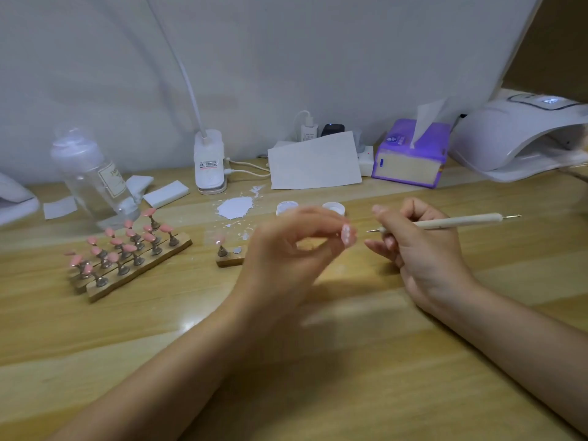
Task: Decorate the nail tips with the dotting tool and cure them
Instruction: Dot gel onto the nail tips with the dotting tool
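We held a pink nail tip (346, 236) with white dots pinched between the fingers (331, 222) of our left hand (286, 246), raised above the middle of the wooden counter (318, 361). Just to its right, our right hand (420, 246) gripped the pale dotting tool (458, 222), fingers curled round its shaft; its near metal point faced the nail tip without touching it, and its far point stuck out to the right past the hand. Beyond our left hand sat two small white jars (287, 207), side by side, and left of them a smear of white paint (235, 207) spread on the counter. A small wooden holder (229, 260) stood just left of our left hand, carrying one pink tip on a metal stand, partly hidden by the hand. Farther left, a larger wooden rack (133, 272) carried many pink nail tips (130, 248) upright on stands in rows. Behind the rack stood a clear bottle (92, 179), blurred, with white pads (166, 194) lying near it. At the far edge we saw a white clip lamp base (209, 162), a folded white sheet (315, 162), and a purple tissue box (410, 154). The white curing lamp (515, 135) sat at the far right, well apart from both hands.
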Demonstrator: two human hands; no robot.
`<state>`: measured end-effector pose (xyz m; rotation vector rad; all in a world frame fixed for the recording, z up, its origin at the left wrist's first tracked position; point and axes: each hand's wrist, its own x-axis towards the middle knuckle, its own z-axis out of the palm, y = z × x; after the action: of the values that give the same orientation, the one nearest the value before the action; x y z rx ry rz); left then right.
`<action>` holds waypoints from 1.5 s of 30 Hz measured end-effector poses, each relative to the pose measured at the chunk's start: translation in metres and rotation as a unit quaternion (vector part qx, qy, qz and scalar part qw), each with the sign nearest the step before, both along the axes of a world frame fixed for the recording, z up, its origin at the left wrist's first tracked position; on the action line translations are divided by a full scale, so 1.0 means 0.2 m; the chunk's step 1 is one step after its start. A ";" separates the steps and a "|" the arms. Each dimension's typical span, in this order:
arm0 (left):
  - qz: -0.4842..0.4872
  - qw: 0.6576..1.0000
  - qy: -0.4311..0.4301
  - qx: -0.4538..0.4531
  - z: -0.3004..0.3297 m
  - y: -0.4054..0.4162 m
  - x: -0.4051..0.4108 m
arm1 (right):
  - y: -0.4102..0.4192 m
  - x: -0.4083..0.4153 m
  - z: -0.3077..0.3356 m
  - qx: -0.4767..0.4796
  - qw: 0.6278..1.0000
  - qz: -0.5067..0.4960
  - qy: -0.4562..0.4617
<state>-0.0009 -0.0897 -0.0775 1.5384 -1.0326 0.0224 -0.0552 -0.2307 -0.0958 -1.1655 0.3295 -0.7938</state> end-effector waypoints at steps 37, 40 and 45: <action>0.200 0.946 -0.024 0.256 -0.01 0.39 0.30 | 0.00 0.00 0.00 -0.023 0.999 0.022 0.036; 0.212 0.942 -0.040 0.258 -0.02 0.40 0.30 | 0.00 0.00 0.00 -0.026 0.999 0.024 0.039; 0.213 0.941 -0.078 0.253 -0.01 0.40 0.28 | 0.00 0.00 0.00 -0.038 0.998 0.031 0.048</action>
<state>0.0553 -0.0102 -0.0803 2.2431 -0.8423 0.1961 -0.0551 -0.2308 -0.0960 -1.2809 0.3433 -0.7026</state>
